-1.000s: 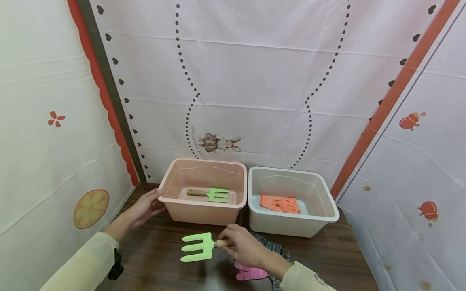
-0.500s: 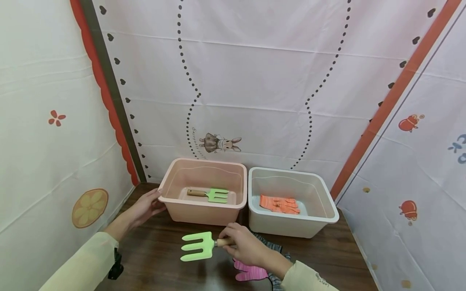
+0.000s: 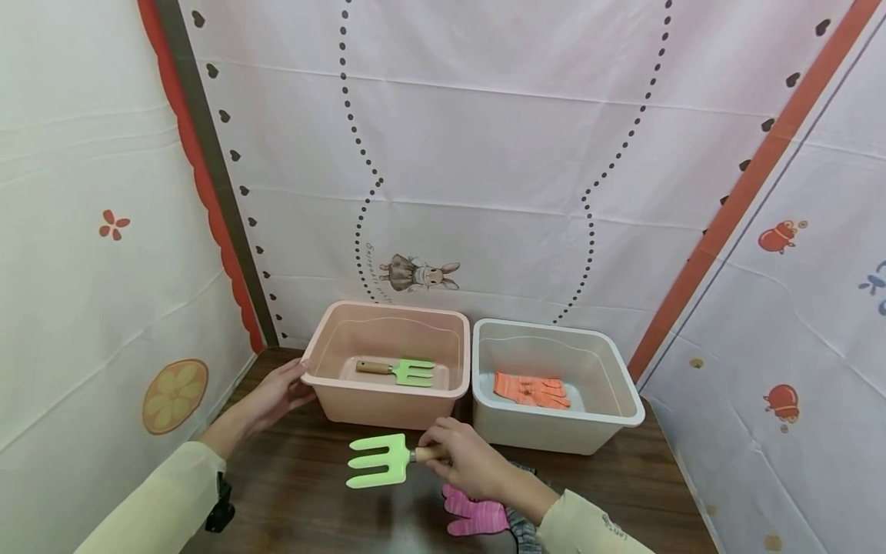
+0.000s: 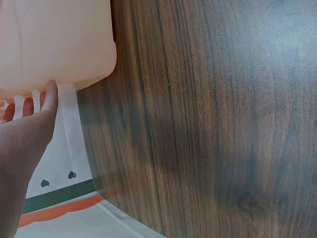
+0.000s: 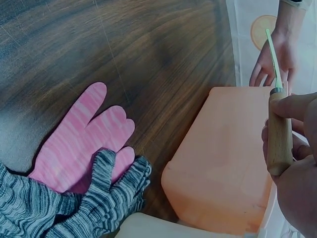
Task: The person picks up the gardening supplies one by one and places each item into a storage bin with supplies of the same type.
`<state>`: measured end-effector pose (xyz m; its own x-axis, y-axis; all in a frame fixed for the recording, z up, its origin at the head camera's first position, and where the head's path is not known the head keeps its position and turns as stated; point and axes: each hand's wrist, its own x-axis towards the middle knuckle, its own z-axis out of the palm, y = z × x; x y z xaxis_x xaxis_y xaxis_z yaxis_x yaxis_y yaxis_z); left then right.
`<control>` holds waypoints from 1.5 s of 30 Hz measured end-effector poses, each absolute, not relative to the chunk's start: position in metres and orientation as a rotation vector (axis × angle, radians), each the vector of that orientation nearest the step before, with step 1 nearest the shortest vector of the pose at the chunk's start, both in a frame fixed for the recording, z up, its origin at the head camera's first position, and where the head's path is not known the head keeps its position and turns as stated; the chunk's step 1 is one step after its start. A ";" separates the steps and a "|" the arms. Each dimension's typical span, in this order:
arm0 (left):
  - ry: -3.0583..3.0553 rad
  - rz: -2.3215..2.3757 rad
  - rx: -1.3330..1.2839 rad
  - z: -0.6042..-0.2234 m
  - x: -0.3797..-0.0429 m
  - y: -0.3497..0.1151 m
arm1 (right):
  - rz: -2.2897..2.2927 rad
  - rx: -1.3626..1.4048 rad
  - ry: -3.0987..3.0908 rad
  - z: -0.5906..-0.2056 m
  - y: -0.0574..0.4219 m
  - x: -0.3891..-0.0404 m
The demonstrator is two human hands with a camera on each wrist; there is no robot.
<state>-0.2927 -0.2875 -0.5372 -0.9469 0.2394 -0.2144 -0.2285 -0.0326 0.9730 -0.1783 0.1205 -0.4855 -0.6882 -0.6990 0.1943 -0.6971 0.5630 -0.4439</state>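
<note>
The green garden fork hangs above the counter, in front of the pink bin, tines pointing left. I have its wooden handle gripped in my right hand. My left hand touches the left end of the bin, fingers fairly straight. From here I see a second fork lying inside that bin. Beside it, the pale bin holds an orange glove. Below my right forearm, a grey striped glove partly overlaps a pink glove.
</note>
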 end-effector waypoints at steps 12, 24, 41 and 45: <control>1.942 2.043 0.019 -0.537 -0.293 -0.286 | -0.767 -1.294 2.818 -0.485 0.121 -0.186; 1.928 2.050 0.026 -0.536 -0.292 -0.290 | -0.798 -1.231 2.803 -0.476 0.123 -0.192; 1.934 2.040 0.015 -0.536 -0.292 -0.288 | -0.864 -1.189 2.821 -0.474 0.126 -0.202; 1.936 2.044 0.007 -0.536 -0.292 -0.288 | -0.837 -1.191 2.843 -0.472 0.127 -0.204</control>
<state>-0.2919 -0.2879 -0.5360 -0.9472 0.2362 -0.2167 -0.2292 -0.0267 0.9730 -0.2036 0.1268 -0.4721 -0.7206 -0.6496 0.2423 -0.6772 0.5847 -0.4466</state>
